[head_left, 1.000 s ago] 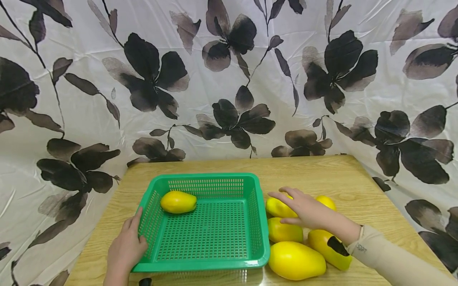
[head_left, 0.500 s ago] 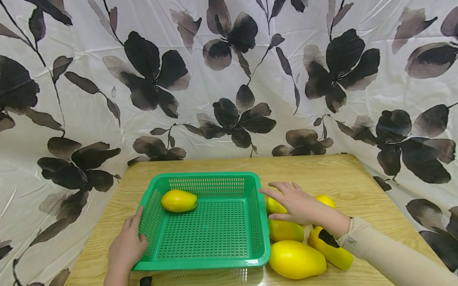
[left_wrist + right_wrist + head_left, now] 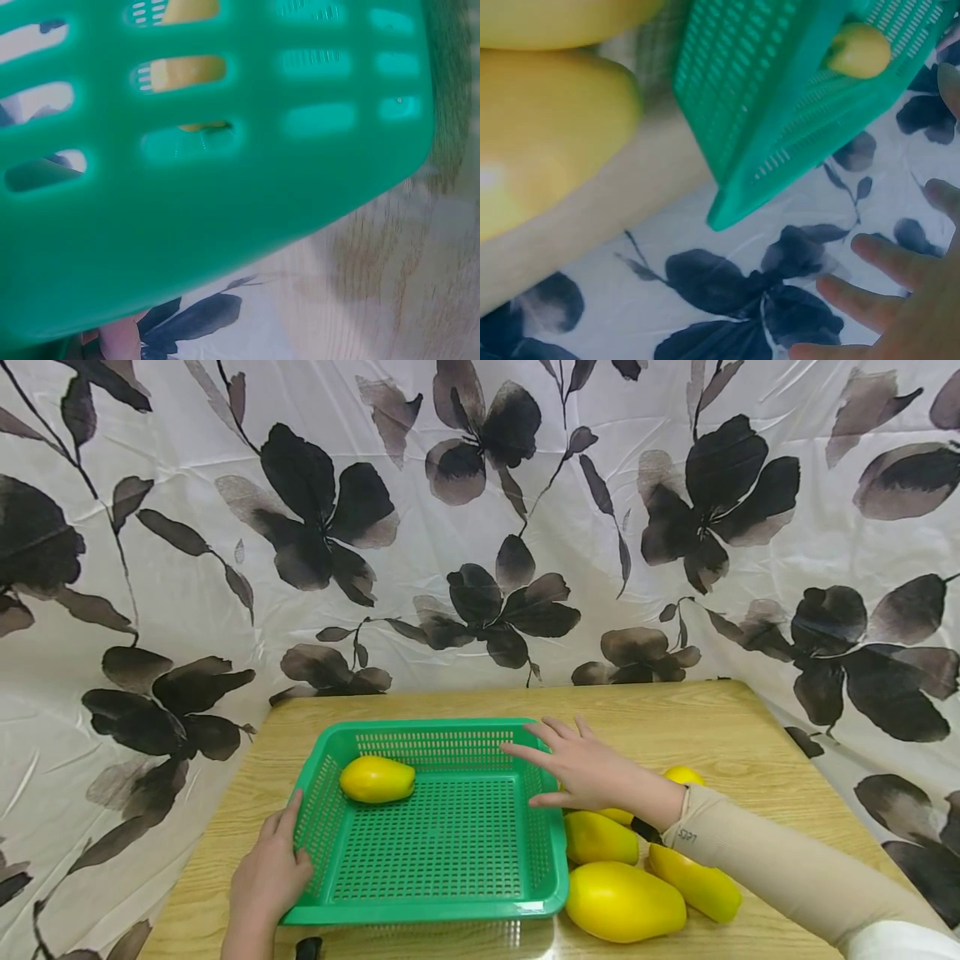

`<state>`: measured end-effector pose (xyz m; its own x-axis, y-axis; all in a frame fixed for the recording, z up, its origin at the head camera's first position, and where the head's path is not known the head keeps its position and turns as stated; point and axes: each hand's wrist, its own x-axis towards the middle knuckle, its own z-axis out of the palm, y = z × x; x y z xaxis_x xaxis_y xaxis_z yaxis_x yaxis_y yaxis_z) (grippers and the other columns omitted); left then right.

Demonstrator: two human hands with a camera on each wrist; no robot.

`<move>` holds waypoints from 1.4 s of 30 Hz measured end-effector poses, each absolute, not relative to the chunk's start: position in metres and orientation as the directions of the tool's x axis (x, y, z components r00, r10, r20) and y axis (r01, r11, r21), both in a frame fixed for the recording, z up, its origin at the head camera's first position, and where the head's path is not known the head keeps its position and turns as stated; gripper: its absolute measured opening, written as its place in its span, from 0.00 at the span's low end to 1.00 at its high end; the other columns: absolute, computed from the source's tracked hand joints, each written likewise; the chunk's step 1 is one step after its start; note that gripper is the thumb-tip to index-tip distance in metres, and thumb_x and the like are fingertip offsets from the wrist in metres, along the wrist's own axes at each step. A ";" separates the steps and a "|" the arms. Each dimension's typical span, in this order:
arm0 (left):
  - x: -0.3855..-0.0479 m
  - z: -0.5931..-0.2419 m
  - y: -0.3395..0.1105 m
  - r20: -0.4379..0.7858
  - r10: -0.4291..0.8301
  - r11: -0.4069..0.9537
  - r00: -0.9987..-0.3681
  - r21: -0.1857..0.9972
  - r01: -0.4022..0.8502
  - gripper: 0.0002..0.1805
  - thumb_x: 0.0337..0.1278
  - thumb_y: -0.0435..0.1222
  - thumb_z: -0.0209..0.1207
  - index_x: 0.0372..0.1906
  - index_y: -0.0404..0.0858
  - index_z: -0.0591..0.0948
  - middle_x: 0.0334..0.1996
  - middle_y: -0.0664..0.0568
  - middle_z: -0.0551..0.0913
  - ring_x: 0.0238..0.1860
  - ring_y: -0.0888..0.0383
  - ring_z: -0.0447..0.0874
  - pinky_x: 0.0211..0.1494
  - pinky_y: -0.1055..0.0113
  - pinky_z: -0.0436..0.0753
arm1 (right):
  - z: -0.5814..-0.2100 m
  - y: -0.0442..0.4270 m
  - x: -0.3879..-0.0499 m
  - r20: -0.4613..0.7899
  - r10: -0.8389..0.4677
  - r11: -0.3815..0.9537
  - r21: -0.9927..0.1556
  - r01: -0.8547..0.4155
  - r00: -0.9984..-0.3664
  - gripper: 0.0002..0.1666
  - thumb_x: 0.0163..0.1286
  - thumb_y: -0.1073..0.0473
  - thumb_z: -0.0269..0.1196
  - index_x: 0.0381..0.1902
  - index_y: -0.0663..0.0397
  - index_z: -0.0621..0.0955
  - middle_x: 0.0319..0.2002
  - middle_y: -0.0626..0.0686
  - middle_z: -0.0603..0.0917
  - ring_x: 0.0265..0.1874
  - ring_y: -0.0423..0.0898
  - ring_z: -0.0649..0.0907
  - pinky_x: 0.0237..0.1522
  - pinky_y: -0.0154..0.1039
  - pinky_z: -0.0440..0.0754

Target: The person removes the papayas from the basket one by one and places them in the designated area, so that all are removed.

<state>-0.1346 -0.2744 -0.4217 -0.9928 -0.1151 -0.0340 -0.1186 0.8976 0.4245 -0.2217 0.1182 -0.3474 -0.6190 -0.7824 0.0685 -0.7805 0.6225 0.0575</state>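
Observation:
In the head view a green plastic basket [image 3: 424, 913] with slotted walls stands on the table. My left hand [image 3: 264, 872] grips its left rim, thumb on the inner side; the left wrist view shows the wall close up and a fingertip at the rim. One yellow papaya [image 3: 377, 779] lies in the basket's back left part. My right hand [image 3: 581, 767] hovers over the right rim, its fingers spread and nothing held. To the right of the basket lie several papayas [image 3: 626, 902], some partly hidden by the right hand and forearm.
The wooden table [image 3: 480, 703] ends at the back against a white cloth [image 3: 420, 543] printed with dark flowers. Another papaya [image 3: 697, 881] lies under the right forearm. A small black object [image 3: 308, 948] shows below the basket's front edge.
My right hand has moved left and away from me, from above the loose papayas to over the basket's right rim, fingers spread. The left hand stays on the left rim.

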 end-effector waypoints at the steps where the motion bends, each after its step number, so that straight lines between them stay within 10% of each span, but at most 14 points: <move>1: -0.135 -0.422 -0.274 -0.033 -0.115 0.897 -0.993 0.425 -0.118 0.44 0.48 0.27 0.48 0.72 0.39 0.44 0.61 0.30 0.57 0.19 0.53 0.68 0.19 0.63 0.66 | -0.347 0.115 -0.223 0.064 -0.784 0.620 0.062 -0.782 -0.617 0.44 0.58 0.32 0.56 0.70 0.37 0.58 0.65 0.60 0.61 0.62 0.61 0.62 0.54 0.68 0.58; 42: -0.135 -0.421 -0.276 -0.046 -0.115 0.901 -0.992 0.416 -0.123 0.44 0.48 0.27 0.49 0.72 0.38 0.44 0.60 0.30 0.58 0.19 0.53 0.69 0.19 0.62 0.66 | -0.353 -0.058 -0.249 -0.097 -0.841 0.534 0.017 -0.845 -0.533 0.45 0.61 0.32 0.52 0.72 0.30 0.48 0.69 0.53 0.55 0.65 0.53 0.61 0.56 0.55 0.67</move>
<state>-0.1352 -0.2755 -0.4214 -0.9923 -0.1147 -0.0457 -0.1233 0.9010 0.4159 -0.2489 -0.0579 -0.3532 -0.5327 -0.8408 -0.0968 -0.8455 0.5337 0.0167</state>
